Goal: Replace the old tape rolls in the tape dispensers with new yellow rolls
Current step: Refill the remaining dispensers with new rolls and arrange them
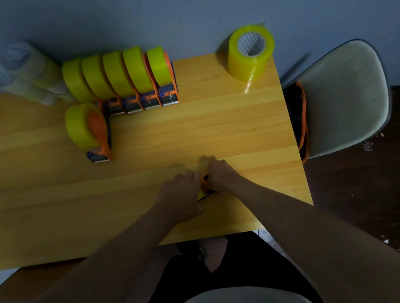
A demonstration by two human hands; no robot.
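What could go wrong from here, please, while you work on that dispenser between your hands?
The left hand and right hand hide most of the tape dispenser, so a finger might catch its cutting blade unseen. The stack of yellow rolls stands at the table's far right corner, with a tape tail trailing; a knock could tip it off.

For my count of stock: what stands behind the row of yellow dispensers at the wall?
Behind the row of dispensers, to its left, lie clear tape rolls stacked against the wall. Anything directly behind the row is covered.
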